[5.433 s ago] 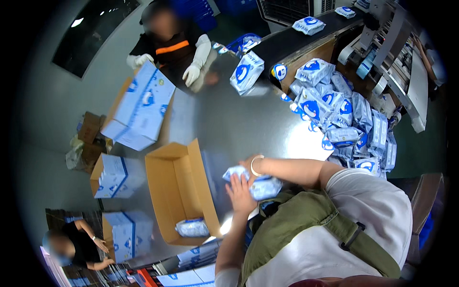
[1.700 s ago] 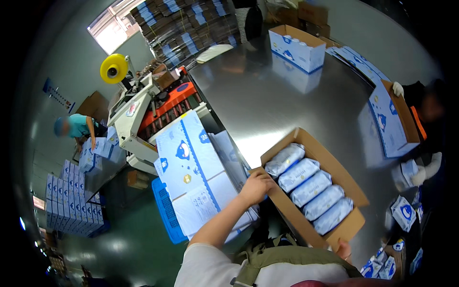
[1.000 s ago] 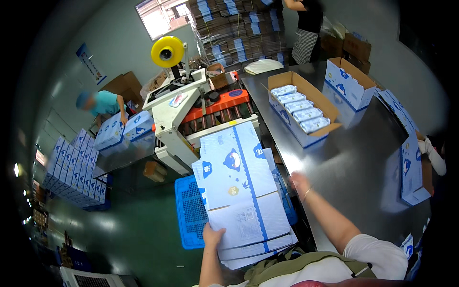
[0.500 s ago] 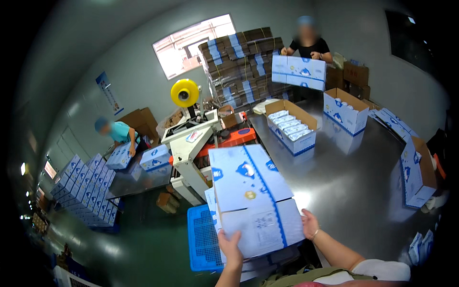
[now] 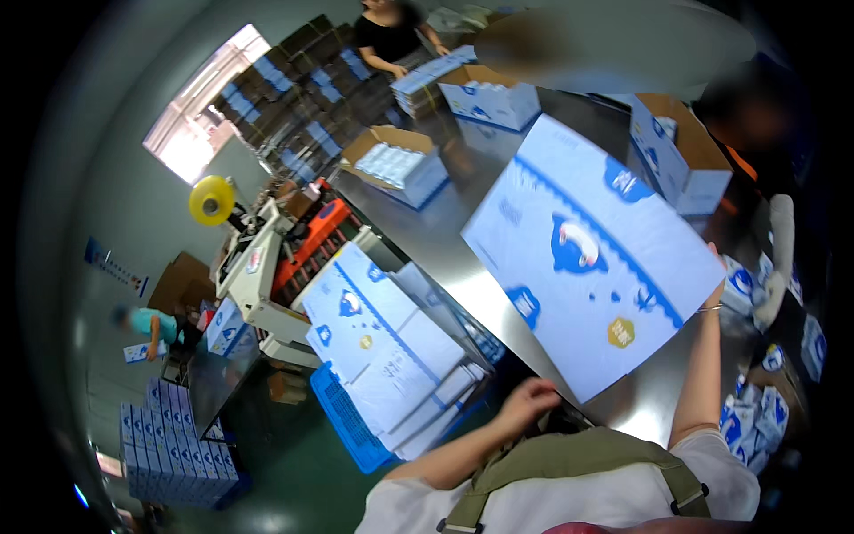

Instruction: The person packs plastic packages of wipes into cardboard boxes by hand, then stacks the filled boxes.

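A flat, folded white-and-blue cardboard carton [image 5: 594, 298] with a whale print is held up, tilted, over the metal table. My right hand [image 5: 716, 283] grips its right edge, the fingers partly hidden by the cardboard. Just left of the carton's lower corner is my left hand [image 5: 528, 405], loosely bent, with nothing visible in it. To the left, a pile of similar flat cartons [image 5: 378, 343] rests on a blue plastic crate [image 5: 342, 427].
Filled open cartons stand on the metal table [image 5: 476, 258]: one at left [image 5: 418, 182], one farther back [image 5: 498, 107], another at right [image 5: 685, 165]. A carton-sealing machine [image 5: 258, 285] stands beyond the pile. Co-workers are behind and at right. Wrapped packs [image 5: 752, 418] lie at lower right.
A flat carton has come away from the pile and swung right over the table in my right hand. My left hand has let go. The view has turned right.
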A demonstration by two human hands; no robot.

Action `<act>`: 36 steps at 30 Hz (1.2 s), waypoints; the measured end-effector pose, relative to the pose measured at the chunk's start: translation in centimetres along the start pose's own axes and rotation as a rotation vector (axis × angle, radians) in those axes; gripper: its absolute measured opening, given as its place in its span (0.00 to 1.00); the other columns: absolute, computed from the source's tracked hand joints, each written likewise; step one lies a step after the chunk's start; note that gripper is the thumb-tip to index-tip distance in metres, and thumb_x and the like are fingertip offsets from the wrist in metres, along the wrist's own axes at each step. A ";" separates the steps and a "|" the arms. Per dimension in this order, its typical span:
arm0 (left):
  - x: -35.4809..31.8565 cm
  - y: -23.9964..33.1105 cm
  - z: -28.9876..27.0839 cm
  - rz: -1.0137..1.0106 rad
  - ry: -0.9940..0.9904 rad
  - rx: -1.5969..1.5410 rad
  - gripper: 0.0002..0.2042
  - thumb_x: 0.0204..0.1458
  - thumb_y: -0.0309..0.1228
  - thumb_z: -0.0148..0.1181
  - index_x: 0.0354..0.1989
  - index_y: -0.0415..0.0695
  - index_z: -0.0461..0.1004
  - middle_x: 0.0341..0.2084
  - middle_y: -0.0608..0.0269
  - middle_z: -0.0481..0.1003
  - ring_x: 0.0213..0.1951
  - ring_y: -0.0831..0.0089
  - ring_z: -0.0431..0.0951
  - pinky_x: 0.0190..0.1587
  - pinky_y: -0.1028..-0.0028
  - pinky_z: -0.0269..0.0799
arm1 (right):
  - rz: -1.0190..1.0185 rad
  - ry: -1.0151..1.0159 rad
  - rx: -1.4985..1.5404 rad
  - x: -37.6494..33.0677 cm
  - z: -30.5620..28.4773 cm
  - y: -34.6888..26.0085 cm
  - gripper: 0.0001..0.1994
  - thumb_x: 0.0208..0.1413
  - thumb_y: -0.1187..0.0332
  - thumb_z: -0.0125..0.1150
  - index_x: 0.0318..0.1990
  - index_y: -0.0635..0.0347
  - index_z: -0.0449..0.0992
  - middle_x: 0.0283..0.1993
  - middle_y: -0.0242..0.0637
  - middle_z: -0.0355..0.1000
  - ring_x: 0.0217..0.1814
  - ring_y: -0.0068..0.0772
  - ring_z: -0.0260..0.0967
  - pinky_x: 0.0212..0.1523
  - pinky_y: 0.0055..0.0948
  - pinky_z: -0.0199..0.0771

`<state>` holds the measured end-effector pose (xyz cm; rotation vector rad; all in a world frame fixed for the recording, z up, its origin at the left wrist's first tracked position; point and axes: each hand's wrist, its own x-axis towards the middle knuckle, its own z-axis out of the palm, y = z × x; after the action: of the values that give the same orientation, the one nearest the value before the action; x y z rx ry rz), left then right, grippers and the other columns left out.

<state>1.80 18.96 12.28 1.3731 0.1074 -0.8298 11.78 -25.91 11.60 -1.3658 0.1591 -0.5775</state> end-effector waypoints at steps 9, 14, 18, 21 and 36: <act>5.4 18.5 -1.5 0.656 -0.089 1.214 0.51 0.27 0.35 0.75 0.63 0.37 0.51 0.65 0.42 0.46 0.67 0.51 0.43 0.67 0.62 0.41 | -0.009 -1.125 -1.424 -16.0 0.8 -4.7 0.18 0.49 0.57 0.52 0.17 0.59 0.77 0.19 0.42 0.71 0.26 0.45 0.68 0.40 0.36 0.62; 4.5 21.5 4.5 0.365 -0.417 1.807 0.44 0.22 0.39 0.74 0.57 0.44 0.66 0.61 0.44 0.56 0.68 0.57 0.44 0.67 0.53 0.35 | 0.010 -1.100 -1.358 -15.9 0.2 -5.0 0.18 0.49 0.57 0.53 0.19 0.61 0.77 0.22 0.44 0.73 0.28 0.48 0.70 0.42 0.39 0.64; 7.1 21.2 5.6 0.288 -0.870 1.991 0.39 0.23 0.41 0.75 0.54 0.50 0.70 0.58 0.49 0.62 0.64 0.55 0.55 0.64 0.57 0.49 | -0.004 -1.096 -1.362 -15.5 0.9 -4.6 0.16 0.49 0.57 0.54 0.21 0.61 0.77 0.20 0.43 0.72 0.27 0.48 0.70 0.40 0.40 0.66; 14.0 20.7 6.0 -0.171 -0.869 1.670 0.38 0.23 0.43 0.75 0.52 0.50 0.72 0.52 0.49 0.69 0.61 0.57 0.61 0.59 0.60 0.60 | 0.116 -1.000 -1.059 -14.4 0.9 -4.6 0.12 0.49 0.61 0.56 0.24 0.60 0.74 0.25 0.41 0.72 0.31 0.44 0.70 0.38 0.39 0.67; 17.7 4.3 2.2 0.393 0.712 -0.261 0.35 0.51 0.47 0.57 0.63 0.43 0.50 0.59 0.48 0.54 0.57 0.58 0.58 0.56 0.62 0.56 | -0.108 -0.509 -1.458 -16.1 3.5 -7.1 0.39 0.51 0.42 0.51 0.65 0.59 0.53 0.69 0.52 0.44 0.73 0.50 0.36 0.69 0.49 0.30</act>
<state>16.15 8.79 6.99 1.3250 0.4631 0.0267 -2.50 -15.88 15.60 -2.8983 0.0748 -0.0971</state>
